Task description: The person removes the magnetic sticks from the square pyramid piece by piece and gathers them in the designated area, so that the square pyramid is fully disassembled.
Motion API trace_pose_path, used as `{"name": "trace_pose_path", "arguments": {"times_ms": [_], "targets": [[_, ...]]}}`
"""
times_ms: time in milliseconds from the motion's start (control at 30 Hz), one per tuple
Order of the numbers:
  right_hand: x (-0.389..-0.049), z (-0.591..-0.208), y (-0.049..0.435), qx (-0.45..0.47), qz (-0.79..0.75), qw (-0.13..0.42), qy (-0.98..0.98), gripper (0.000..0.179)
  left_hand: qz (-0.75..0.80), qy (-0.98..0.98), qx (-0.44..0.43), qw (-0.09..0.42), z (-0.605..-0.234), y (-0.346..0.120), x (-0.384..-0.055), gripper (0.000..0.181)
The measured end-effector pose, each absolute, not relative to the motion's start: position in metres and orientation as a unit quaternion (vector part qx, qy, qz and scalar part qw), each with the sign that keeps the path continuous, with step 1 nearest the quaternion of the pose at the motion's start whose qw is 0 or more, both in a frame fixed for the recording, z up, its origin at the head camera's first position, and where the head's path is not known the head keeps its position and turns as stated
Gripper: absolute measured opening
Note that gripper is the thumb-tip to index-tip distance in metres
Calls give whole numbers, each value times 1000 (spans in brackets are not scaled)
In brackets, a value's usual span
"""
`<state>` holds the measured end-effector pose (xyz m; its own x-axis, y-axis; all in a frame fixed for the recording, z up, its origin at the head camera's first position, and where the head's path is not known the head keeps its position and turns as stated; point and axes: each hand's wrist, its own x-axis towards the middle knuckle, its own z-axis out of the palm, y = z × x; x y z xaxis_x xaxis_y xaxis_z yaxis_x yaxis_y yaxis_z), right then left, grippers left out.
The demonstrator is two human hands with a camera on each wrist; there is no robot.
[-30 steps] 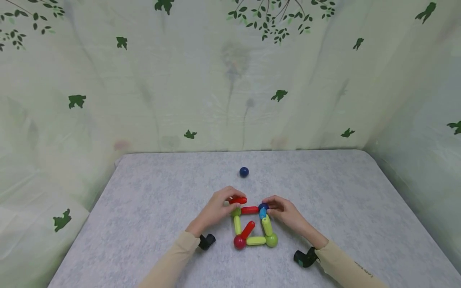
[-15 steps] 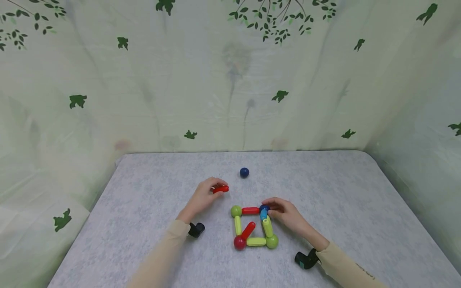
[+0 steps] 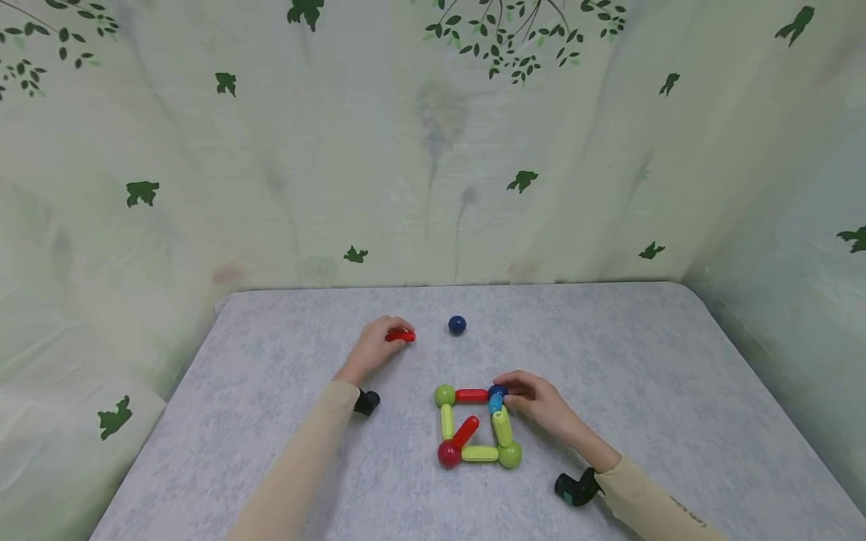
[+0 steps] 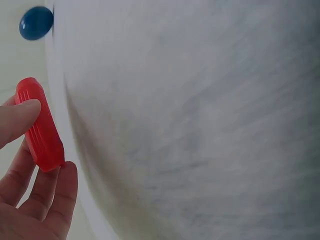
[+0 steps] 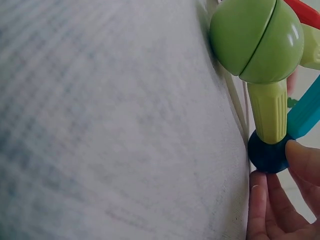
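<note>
Now, toward the left and far part of the counter (image 3: 609, 353), your left hand (image 3: 373, 344) pinches a loose red rod (image 3: 401, 337). To its right and nearer you, well apart from it, lies a square frame (image 3: 446, 413). Its left side ends in a far green ball (image 3: 444, 394) and a near red ball (image 3: 449, 454), from which a slanted red rod (image 3: 465, 432) leans right. Beyond the frame, a loose blue ball (image 3: 457, 325) rests on the counter. Farther right, a yellow-green bar (image 3: 479, 454) links the red ball to a near green ball (image 3: 510, 454). At the far right corner, a light-blue rod (image 3: 496, 403) slants from a dark-blue ball (image 5: 270, 156), which your right hand (image 3: 536, 398) grips. Your hands are well apart.
</note>
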<state>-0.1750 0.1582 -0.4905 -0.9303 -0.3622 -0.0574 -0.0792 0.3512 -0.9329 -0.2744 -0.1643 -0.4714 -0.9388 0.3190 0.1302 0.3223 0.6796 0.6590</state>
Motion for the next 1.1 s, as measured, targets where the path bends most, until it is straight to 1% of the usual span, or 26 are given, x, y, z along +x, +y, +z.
{"name": "trace_pose_path", "arguments": {"times_ms": [233, 600, 833, 1100], "targets": [[-175, -491, 157, -130, -555, 129, 812, 27, -351, -923, -160, -2, -474, -169, -289, 24], [-175, -491, 157, -128, -558, 130, 810, 27, -333, -933, -139, -10, -474, -168, -299, 25], [-176, -493, 158, -131, -557, 127, 810, 27, -351, -927, -130, -20, -471, -166, -297, 26], [-176, -495, 159, -133, -559, 127, 808, 27, -397, -909, -125, -7, -470, -173, -288, 27]]}}
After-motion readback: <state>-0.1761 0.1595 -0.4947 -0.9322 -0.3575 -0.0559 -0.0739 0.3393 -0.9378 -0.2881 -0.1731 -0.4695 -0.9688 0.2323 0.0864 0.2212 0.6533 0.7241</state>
